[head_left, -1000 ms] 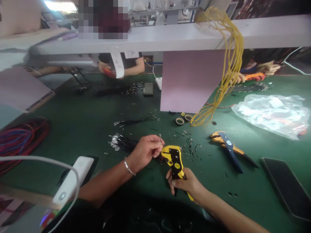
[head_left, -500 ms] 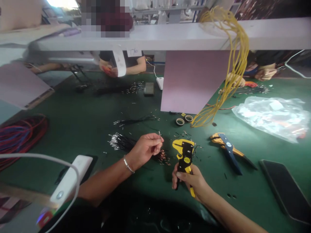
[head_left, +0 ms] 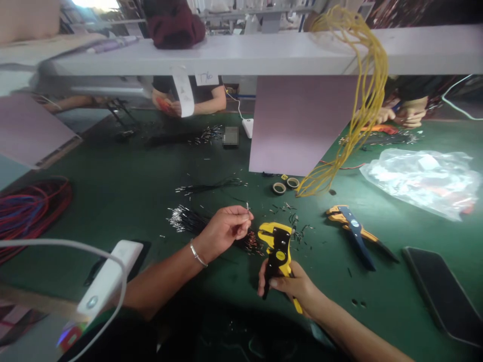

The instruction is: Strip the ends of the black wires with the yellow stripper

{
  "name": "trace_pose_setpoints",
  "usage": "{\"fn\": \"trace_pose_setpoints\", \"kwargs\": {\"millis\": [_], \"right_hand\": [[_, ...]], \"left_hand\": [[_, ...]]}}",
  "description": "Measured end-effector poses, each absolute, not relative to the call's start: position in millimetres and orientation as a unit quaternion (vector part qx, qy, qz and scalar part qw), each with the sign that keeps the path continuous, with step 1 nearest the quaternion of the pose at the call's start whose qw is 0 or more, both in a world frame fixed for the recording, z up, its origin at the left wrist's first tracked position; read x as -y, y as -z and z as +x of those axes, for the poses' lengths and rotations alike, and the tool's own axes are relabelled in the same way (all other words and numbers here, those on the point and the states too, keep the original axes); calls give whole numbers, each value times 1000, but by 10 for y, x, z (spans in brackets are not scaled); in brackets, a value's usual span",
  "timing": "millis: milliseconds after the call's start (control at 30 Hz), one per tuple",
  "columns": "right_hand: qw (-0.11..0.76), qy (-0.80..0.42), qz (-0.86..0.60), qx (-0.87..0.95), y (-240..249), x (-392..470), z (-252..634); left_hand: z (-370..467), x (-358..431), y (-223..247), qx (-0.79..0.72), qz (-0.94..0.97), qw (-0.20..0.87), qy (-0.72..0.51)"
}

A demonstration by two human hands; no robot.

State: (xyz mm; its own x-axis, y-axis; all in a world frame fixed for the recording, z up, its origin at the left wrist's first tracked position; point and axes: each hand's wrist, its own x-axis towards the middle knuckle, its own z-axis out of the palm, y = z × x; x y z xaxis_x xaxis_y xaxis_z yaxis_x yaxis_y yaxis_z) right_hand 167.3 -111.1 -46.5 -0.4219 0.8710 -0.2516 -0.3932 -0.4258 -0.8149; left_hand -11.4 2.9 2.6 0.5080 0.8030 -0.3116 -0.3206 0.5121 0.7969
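My left hand (head_left: 231, 224) pinches a thin wire (head_left: 247, 207) between thumb and fingertips, with its pale tip pointing up. Beneath that hand lies a bundle of black wires (head_left: 184, 219), silvery ends at the left and coppery ends (head_left: 252, 243) at the right. My right hand (head_left: 289, 281) is wrapped round the handles of a yellow and black wire stripper (head_left: 278, 251). The tool's head is up and angled left, just right of my left hand and apart from the wire. Small dark offcuts (head_left: 298, 229) are scattered behind the stripper.
A second wire stripper (head_left: 354, 226), a phone (head_left: 441, 291) and a clear plastic bag (head_left: 422, 181) lie to the right. Yellow wires (head_left: 368, 85) hang from the overhead shelf (head_left: 241, 59). Two tape rolls (head_left: 279, 188) sit mid-table; a white power strip (head_left: 109, 276) is at left. Co-workers' hands (head_left: 413, 113) are opposite.
My right hand has shifted the wire stripper slightly left and down, tilting its head toward my left hand. My left hand stays nearly still with the wire.
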Motion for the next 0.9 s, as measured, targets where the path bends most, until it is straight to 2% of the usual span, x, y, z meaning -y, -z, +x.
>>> {"fn": "trace_pose_setpoints", "kwargs": {"millis": [900], "right_hand": [[396,-764,-372,349,510,1153,1624]], "left_hand": [[-104,-19,-90,-375,351,788,-341]]}}
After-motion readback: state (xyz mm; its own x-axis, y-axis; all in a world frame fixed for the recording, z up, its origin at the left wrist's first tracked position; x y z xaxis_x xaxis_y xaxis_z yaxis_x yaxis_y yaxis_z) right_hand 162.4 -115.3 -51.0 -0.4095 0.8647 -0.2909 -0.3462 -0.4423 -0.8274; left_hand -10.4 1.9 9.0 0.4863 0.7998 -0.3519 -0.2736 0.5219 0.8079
